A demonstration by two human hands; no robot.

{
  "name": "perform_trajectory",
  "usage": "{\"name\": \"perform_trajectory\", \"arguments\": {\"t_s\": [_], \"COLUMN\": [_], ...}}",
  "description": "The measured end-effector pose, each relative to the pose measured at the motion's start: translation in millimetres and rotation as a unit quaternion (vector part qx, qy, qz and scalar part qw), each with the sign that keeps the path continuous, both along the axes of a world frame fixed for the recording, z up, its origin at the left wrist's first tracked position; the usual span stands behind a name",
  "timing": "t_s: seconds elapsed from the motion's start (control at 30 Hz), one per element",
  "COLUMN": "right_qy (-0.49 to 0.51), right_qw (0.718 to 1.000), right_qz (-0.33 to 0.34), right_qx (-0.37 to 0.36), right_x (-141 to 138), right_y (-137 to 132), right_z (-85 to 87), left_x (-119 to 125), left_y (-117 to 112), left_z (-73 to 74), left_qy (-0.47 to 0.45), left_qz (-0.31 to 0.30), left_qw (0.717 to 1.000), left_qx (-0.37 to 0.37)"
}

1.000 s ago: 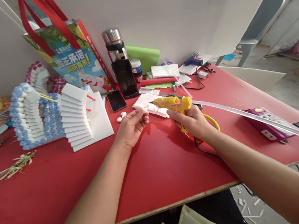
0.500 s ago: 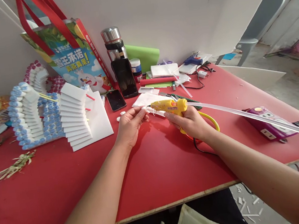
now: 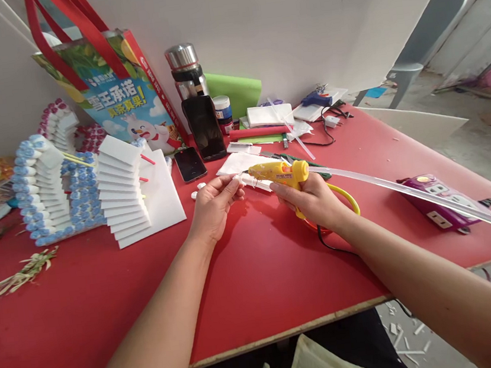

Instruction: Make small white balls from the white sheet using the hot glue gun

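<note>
My right hand (image 3: 314, 202) grips a yellow hot glue gun (image 3: 280, 173) above the red table (image 3: 260, 266), nozzle pointing left. A long clear glue stick (image 3: 408, 195) trails from its back toward the right edge. My left hand (image 3: 215, 205) pinches a small white foam piece (image 3: 236, 179) right at the nozzle tip. A few more small white pieces (image 3: 198, 190) lie on the table just left of that hand.
A white stepped foam model (image 3: 132, 189) with blue-and-white beaded rows (image 3: 43, 191) stands at the left. Behind are a printed bag (image 3: 113, 95), a steel flask (image 3: 185, 69), two phones (image 3: 203, 126), foam scraps and a blue glue gun (image 3: 316, 100). A purple power strip (image 3: 442, 204) lies at the right.
The glue gun has moved a little left and levelled out, so its nozzle now meets the white piece in my left hand. My left hand has stayed nearly still.
</note>
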State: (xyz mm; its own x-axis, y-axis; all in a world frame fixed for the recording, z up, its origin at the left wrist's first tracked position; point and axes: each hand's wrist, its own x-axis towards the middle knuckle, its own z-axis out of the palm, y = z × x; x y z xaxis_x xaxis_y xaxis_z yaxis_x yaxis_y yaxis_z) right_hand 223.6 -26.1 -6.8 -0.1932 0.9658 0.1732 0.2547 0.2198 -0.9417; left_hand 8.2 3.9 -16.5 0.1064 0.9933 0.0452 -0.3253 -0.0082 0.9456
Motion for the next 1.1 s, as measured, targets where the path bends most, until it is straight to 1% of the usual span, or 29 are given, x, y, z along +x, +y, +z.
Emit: {"name": "perform_trajectory", "arguments": {"t_s": [0.2, 0.47, 0.63, 0.9, 1.0, 1.1], "right_qy": [0.003, 0.018, 0.008, -0.006, 0.012, -0.028], "right_qw": [1.0, 0.999, 1.0, 0.999, 0.994, 0.98], "right_qz": [-0.006, 0.031, 0.013, -0.05, -0.108, -0.195], "right_qx": [0.002, 0.003, -0.003, -0.005, 0.009, 0.002], "right_x": [0.4, -3.0, -2.2, 2.4, 14.3, 40.0], "right_y": [-0.7, -3.2, -2.1, 4.1, 8.6, 14.9], "right_z": [3.1, 0.8, 1.9, -0.5, 1.7, 3.0], "left_x": [-0.6, 0.6, 0.2, -0.2, -0.3, 0.7], "left_y": [0.1, -0.3, -0.5, 0.5, -0.4, -2.3], "left_z": [0.1, 1.2, 0.7, -0.6, 0.1, 1.8], "left_qy": [0.001, 0.012, 0.015, 0.008, 0.004, 0.004], "left_qz": [0.0, 0.003, -0.001, -0.001, 0.006, 0.005], "left_qw": [1.0, 1.0, 1.0, 1.0, 1.0, 1.0], "left_qx": [0.0, -0.003, 0.005, -0.001, -0.011, -0.012]}}
